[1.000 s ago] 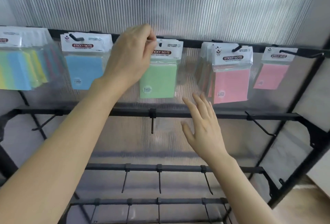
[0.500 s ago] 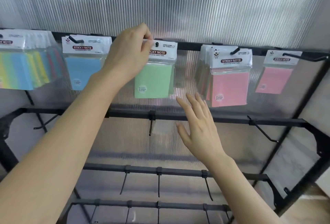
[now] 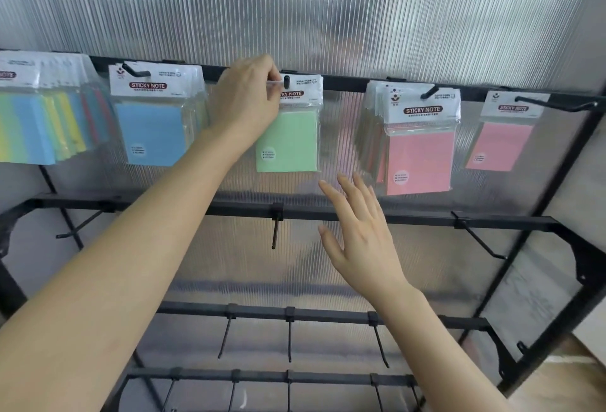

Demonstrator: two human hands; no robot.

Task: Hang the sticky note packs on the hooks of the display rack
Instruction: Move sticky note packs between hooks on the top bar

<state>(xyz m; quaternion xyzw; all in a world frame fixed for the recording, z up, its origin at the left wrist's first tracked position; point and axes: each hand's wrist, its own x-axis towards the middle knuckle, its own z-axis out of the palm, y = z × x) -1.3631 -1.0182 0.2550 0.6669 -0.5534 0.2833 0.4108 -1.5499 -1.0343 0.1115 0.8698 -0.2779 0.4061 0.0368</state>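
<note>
A green sticky note pack (image 3: 290,144) hangs at the middle hook (image 3: 286,81) of the rack's top bar (image 3: 347,81); the hook's tip pokes through its header hole. My left hand (image 3: 247,103) pinches the top left corner of that pack's white header. My right hand (image 3: 359,231) hovers below and to the right of the pack, fingers spread, touching nothing. Other packs hang on the same bar: a blue pack (image 3: 152,129), several mixed-colour packs (image 3: 39,123) at far left, a bunch of pink packs (image 3: 419,149) and a single pink pack (image 3: 503,142).
Bare black hooks stick out from the second bar (image 3: 410,216), among them one at the middle (image 3: 274,231) and one at the right (image 3: 478,239). Two lower bars carry more bare hooks (image 3: 289,336). A ribbed translucent panel (image 3: 311,8) backs the rack.
The green pack has slid further onto the middle hook under my left hand's pinch. My right hand stays spread below it, drifting slightly.
</note>
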